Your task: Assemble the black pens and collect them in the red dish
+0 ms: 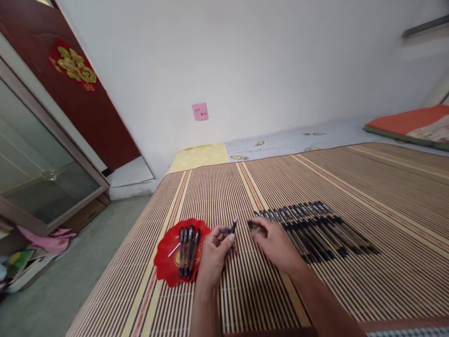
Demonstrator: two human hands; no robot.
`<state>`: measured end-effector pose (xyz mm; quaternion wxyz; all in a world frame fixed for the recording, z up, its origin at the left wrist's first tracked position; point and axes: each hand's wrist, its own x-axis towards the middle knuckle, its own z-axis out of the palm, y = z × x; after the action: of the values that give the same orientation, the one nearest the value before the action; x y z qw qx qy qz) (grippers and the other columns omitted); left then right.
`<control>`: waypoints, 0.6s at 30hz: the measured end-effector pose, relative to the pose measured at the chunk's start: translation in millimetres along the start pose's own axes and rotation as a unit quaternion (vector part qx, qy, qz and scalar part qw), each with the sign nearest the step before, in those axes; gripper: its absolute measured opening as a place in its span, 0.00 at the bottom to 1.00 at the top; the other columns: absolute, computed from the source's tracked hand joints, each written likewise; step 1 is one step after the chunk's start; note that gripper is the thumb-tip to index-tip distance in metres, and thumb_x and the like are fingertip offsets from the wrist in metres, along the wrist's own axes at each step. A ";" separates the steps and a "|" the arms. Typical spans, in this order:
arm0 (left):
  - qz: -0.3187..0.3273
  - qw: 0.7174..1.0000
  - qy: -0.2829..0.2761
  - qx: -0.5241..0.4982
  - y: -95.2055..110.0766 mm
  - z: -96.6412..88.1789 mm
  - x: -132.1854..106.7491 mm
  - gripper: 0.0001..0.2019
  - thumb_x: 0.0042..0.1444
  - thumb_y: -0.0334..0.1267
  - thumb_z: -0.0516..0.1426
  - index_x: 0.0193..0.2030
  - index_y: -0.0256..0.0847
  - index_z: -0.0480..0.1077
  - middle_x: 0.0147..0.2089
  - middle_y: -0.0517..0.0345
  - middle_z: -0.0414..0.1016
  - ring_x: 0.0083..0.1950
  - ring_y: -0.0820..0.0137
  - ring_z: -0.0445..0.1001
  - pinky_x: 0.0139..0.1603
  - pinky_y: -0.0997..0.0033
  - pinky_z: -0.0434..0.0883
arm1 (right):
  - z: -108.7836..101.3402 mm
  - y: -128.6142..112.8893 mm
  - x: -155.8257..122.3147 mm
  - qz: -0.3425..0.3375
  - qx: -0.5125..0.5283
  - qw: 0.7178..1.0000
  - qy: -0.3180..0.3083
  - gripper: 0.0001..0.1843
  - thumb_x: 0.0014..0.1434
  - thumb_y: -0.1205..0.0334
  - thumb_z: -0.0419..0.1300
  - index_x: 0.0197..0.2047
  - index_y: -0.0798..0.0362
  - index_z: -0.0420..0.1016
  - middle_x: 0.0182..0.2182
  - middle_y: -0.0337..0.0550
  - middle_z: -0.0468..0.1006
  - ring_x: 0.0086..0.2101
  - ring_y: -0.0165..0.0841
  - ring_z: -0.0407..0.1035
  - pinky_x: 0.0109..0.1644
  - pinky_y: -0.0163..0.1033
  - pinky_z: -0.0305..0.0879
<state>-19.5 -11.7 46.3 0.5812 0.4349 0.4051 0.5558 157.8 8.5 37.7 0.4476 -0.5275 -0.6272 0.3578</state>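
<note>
My left hand (pixel 214 255) is closed around a black pen (pixel 233 226) whose tip sticks up past my fingers. My right hand (pixel 272 241) reaches over the left end of a long row of black pens (pixel 317 227) laid side by side on the striped bamboo mat (pixel 351 187); its fingertips pinch something dark there, blurred. Just left of my left hand lies a red scalloped plate (pixel 164 262) holding several black pens (pixel 187 248) and a thin white refill.
The mat covers a low bed against a white wall with a pink sticky note (pixel 200 112). An orange cushion (pixel 410 122) lies at the far right. Left of the bed are bare floor, a glass-fronted cabinet (pixel 38 178), a red door and scattered cloth and books.
</note>
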 end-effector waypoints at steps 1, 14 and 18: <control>-0.001 1.000 -0.006 0.009 -0.5 0.6 0.0 0.16 0.48 0.44 0.69 0.36 0.38 0.71 0.30 0.62 0.72 0.29 0.75 0.69 0.32 0.78 0.68 | -6.5 -3.1 4.1 0.007 0.068 0.997 0.031 0.14 0.56 0.66 0.58 0.47 0.54 0.76 0.42 0.48 0.82 0.43 0.38 0.76 0.50 0.43 0.70; -0.008 0.997 -0.050 0.060 -9.1 9.8 -0.3 0.13 0.54 0.44 0.66 0.39 0.37 0.74 0.27 0.63 0.69 0.25 0.76 0.68 0.27 0.76 0.67 | -12.6 -12.7 12.9 0.018 0.354 0.934 0.052 0.20 0.51 0.57 0.69 0.46 0.53 0.75 0.40 0.45 0.81 0.43 0.36 0.76 0.54 0.44 0.70; -0.012 0.997 -0.044 0.054 -10.7 8.9 -0.6 0.14 0.54 0.45 0.66 0.39 0.38 0.74 0.26 0.64 0.69 0.23 0.77 0.67 0.25 0.77 0.66 | -15.5 -14.9 12.7 0.022 0.358 0.931 0.067 0.20 0.52 0.56 0.69 0.48 0.53 0.74 0.42 0.46 0.81 0.45 0.37 0.75 0.54 0.44 0.70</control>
<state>-7.9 -12.8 38.7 0.5808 0.4851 0.4137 0.5062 166.8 17.9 59.1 0.6396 -0.3690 -0.4142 0.5322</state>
